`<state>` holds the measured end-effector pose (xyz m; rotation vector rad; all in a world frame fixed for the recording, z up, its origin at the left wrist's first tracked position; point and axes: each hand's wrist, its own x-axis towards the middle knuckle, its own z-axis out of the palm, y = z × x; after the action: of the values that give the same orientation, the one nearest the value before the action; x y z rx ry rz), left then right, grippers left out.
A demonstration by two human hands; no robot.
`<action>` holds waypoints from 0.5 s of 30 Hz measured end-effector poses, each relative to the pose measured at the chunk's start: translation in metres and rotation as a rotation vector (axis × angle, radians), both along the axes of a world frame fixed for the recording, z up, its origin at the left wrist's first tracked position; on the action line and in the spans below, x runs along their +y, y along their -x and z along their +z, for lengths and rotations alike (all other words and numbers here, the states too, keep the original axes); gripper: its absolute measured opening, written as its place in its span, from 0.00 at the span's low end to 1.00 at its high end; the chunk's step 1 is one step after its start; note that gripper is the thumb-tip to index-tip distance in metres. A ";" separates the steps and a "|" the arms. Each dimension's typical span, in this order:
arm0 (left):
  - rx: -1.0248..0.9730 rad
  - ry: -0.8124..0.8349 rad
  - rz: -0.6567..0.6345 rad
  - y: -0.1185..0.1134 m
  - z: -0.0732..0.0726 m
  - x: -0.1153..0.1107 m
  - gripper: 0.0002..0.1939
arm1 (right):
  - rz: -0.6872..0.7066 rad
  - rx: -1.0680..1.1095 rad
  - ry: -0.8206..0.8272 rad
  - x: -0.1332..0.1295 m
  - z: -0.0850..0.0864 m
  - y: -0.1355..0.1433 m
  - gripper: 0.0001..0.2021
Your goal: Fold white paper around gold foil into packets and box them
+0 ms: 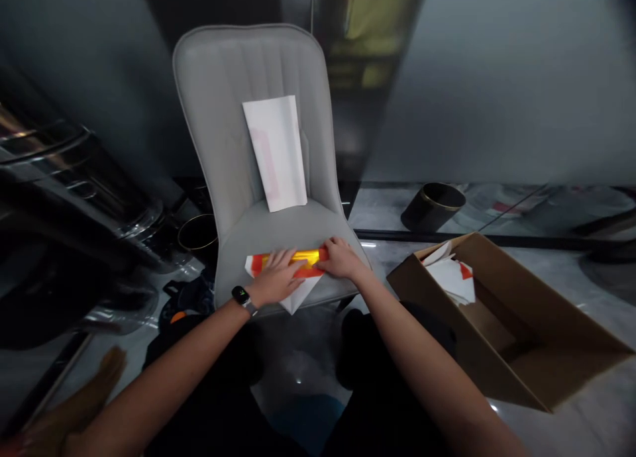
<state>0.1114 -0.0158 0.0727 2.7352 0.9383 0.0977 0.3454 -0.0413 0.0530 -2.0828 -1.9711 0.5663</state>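
Note:
On the grey chair seat lies a folded paper (305,257) with red-orange and shiny gold bands; its white pointed flap reaches over the front edge of the seat. My left hand (276,278), with a watch at the wrist, lies flat across the left half of this paper, fingers stretched out. At the paper's right end, my right hand (340,258) has its fingers bent around the edge, with the thumb against the gold band. A second folded sheet (278,153), white with a faint pink mark, leans upright against the backrest. The underside of the paper is hidden.
The grey padded chair (253,59) stands before a glossy dark wall. Right of it, an open cardboard box (521,371) holds white and red papers (451,278). A black bin (199,235) stands left of the chair, beside a dark bag (191,291) on the floor.

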 end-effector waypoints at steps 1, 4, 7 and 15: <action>-0.016 0.020 -0.039 0.006 -0.004 -0.009 0.22 | -0.006 0.013 -0.012 -0.002 -0.001 -0.001 0.28; -0.030 0.108 -0.042 0.030 -0.012 -0.031 0.24 | 0.080 0.043 -0.168 -0.015 -0.004 -0.003 0.32; -0.032 0.195 0.044 0.046 -0.016 -0.039 0.32 | 0.385 0.106 -0.378 -0.038 -0.007 0.005 0.28; -0.201 0.167 0.010 0.062 -0.010 -0.062 0.27 | 0.730 0.101 -0.636 -0.077 -0.026 0.051 0.10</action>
<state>0.0497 -0.0778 0.0626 2.5130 0.8633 0.2770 0.2941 -0.1183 0.0272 -0.9352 -2.4007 0.1023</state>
